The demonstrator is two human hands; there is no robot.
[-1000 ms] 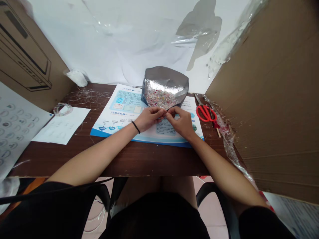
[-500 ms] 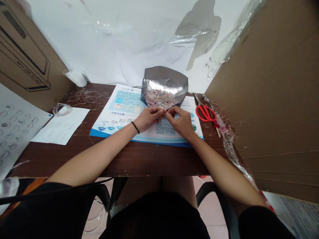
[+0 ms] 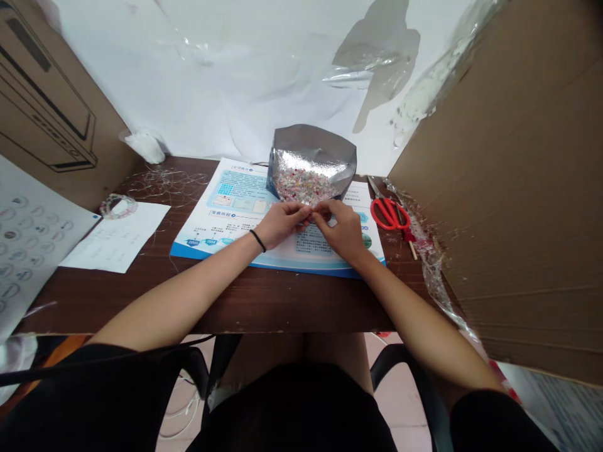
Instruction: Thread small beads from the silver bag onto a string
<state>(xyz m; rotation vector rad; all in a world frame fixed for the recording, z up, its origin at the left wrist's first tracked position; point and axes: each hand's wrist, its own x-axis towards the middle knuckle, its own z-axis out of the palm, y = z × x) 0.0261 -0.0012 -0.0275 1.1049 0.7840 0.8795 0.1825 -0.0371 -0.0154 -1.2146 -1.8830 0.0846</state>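
Counter (image 3: pixel 264 307): dark brown, wood-grained top.
Printed sheet (image 3: pixel 200 232): flat, middle, blue band along near edge.
White paper (image 3: pixel 115 245): flat, left.
Beaded ring (image 3: pixel 113 216): left, partly over the white paper.
Clear threads (image 3: pixel 164 182): loose tangle, far left.
Red-handled scissors (image 3: pixel 383 215): right, blades pointing far.
Clear plastic film (image 3: pixel 436 282): crumpled along right edge.

Pretty bright around the silver pouch (image 3: pixel 313 138); can't pin down the light source. Washes out near-white on the wall covering (image 3: pixel 264 88) behind it. Throws hard glare off the pouch's inner foil, plus streaks on the clear film (image 3: pixel 360 75) above right of it. Can't tell whether shadow or stain on the grey patch (image 3: pixel 389 41) there. Goes murky on the cardboard panel (image 3: pixel 532 188) far right of the pouch. Stretches badly toward the edges, wide-angle style. Too soft to read at the fingertips (image 3: pixel 306 213) just below the pouch.
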